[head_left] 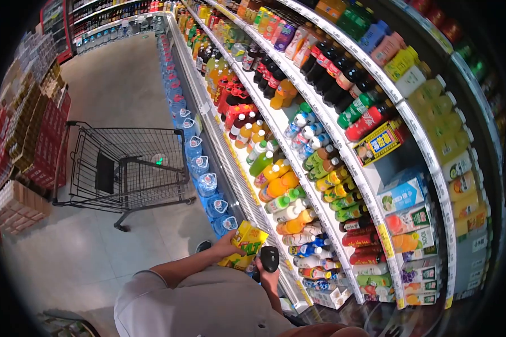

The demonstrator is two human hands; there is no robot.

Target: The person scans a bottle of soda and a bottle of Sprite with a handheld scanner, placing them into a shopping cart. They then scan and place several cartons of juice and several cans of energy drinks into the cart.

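My left hand [225, 246] is closed on a yellow carton [249, 238] with large lettering ending in "LT", held in front of my body. Close beside it, my right hand [269, 276] grips a black handheld barcode scanner [270, 258], its rounded head tilted up near the carton's right edge. Both hands are low in the view, at the front of the drinks shelves [315, 151]. Large water bottles [207, 183] with blue bodies stand in a row on the floor just beyond my left hand.
An upright black wire shopping cart [129, 168] stands on the tiled floor to the left. Behind it are stacked cartons [45, 135]. The right side is shelving packed with bottles and cartons, with a yellow and blue sign [379, 143] among them. A red-framed cooler [56, 28] is far back.
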